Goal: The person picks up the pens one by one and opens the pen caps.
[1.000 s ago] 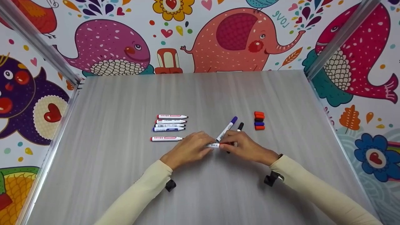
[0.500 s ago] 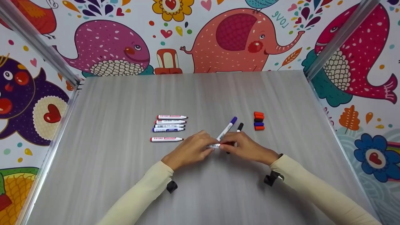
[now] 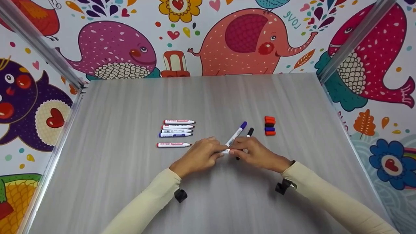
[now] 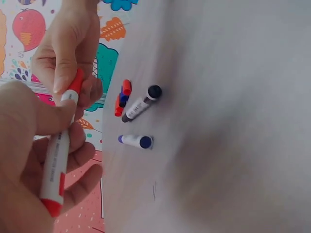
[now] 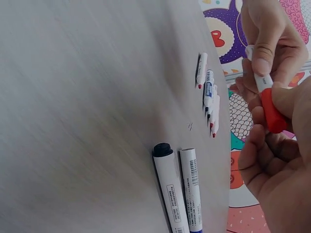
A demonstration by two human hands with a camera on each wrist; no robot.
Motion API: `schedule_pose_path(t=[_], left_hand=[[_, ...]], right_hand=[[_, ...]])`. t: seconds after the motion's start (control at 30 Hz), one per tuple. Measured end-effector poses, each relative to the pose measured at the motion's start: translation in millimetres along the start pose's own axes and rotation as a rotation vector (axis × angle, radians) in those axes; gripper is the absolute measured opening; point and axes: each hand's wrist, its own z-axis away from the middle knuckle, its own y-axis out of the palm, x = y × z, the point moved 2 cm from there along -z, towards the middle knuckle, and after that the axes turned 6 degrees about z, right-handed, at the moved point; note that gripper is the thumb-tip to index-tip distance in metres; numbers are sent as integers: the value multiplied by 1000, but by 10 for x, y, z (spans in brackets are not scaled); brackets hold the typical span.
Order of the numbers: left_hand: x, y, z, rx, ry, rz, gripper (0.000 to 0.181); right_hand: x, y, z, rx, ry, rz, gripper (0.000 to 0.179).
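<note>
A white marker (image 4: 57, 160) with a red end lies across both hands, above the table. My left hand (image 3: 201, 154) grips its white barrel, thumb along the top. At the other end my right hand (image 3: 256, 154) pinches the red cap (image 5: 273, 110) between thumb and fingers; the cap sits on the barrel. In the head view the fingers hide most of this marker. Just beyond the right hand lie a white marker with a blue-purple cap (image 3: 239, 130) and a black-ended marker (image 3: 250, 132), partly covered by that hand.
Several uncapped markers (image 3: 177, 127) lie in a row left of centre, tips pointing right. One red uncapped marker (image 3: 173, 145) lies apart, nearer the left hand. On the right is a column of loose red, black and blue caps (image 3: 269, 125). Printed walls (image 3: 240, 42) bound the table.
My left hand has shifted slightly to the right, and less of the marker's white barrel shows between the hands. The right hand and the markers on the table stay in place.
</note>
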Motion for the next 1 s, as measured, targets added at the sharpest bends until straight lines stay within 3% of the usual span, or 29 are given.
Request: schedule_pose_path(t=[0.23, 0.47, 0.63, 0.7, 0.8, 0.9, 1.0], left_hand=[[-8, -44, 19, -20, -57, 126, 26], [-3, -74, 23, -14, -130, 282, 28], [105, -106, 116, -13, -206, 508, 32], [151, -131, 184, -32, -246, 576, 32], [188, -160, 256, -71, -271, 566, 29], [200, -165, 280, -101, -275, 523, 29], [199, -161, 285, -125, -278, 490, 27]], right_hand=[[34, 17, -3, -72, -144, 112, 13], [59, 18, -5, -133, -233, 164, 9], [17, -129, 10, -234, -299, 79, 25], [-36, -223, 24, -317, -281, 21, 34], [-104, -331, 55, -413, -186, -31, 38], [-82, -373, 91, -438, -93, -37, 33], [27, -376, 117, -430, -71, -13, 29]])
